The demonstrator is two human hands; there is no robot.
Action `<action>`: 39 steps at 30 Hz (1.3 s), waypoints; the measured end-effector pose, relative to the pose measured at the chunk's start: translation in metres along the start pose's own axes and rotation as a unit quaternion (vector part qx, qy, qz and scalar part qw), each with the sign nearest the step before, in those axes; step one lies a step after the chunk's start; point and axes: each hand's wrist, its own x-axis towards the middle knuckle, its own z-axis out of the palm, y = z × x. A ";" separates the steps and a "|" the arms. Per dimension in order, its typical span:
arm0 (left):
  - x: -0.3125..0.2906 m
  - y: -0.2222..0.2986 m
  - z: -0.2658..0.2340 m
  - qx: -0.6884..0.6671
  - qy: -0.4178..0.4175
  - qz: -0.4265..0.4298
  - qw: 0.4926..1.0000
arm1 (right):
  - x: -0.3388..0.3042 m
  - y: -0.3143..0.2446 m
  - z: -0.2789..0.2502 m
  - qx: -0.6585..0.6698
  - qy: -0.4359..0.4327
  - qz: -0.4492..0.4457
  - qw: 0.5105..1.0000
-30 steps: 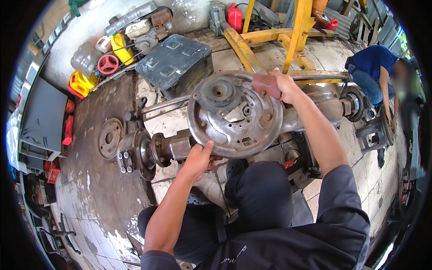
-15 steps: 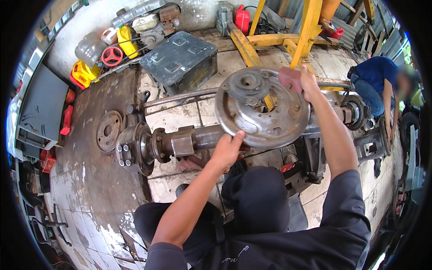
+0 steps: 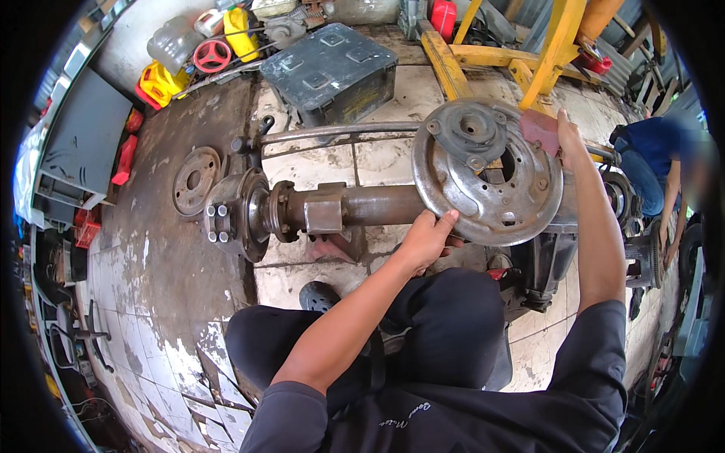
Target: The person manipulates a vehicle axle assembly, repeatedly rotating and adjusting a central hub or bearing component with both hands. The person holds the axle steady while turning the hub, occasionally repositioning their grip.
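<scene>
A round metal brake backing plate [image 3: 444, 186] is held up in front of me, above the long axle housing [image 3: 381, 205]. A dark round mount [image 3: 470, 129] with a central hole sits on the plate's upper part. My left hand [image 3: 429, 241] grips the lower left rim, thumb on the front face and fingers behind. At the upper right rim, my right hand [image 3: 571, 140] is closed on a reddish-brown piece of sandpaper [image 3: 538, 130], which lies against the plate. Part of the right fingers is hidden behind the sandpaper.
A flanged hub [image 3: 245, 214] ends the axle on the left, with a flat metal ring [image 3: 190, 181] on the floor beside it. Beyond stand a dark lidded box [image 3: 325, 64] and a yellow steel frame [image 3: 447, 64]. A co-worker [image 3: 651, 162] crouches at right.
My view has shifted. The backing plate sits a little farther right over the axle and is tilted differently. Both hands keep their holds, the sandpaper still at the upper right rim.
</scene>
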 end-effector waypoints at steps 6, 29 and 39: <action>0.001 0.005 -0.001 0.031 -0.025 -0.028 0.999 | 0.000 -0.004 -0.010 -0.039 0.066 -0.008 0.997; -0.165 0.142 -0.236 0.292 0.457 0.225 0.809 | -0.209 -0.034 0.306 -0.376 -0.518 -0.313 0.702; -0.152 0.121 -0.267 0.360 0.509 0.151 0.767 | -0.181 -0.022 0.334 -0.380 -0.547 -0.216 0.714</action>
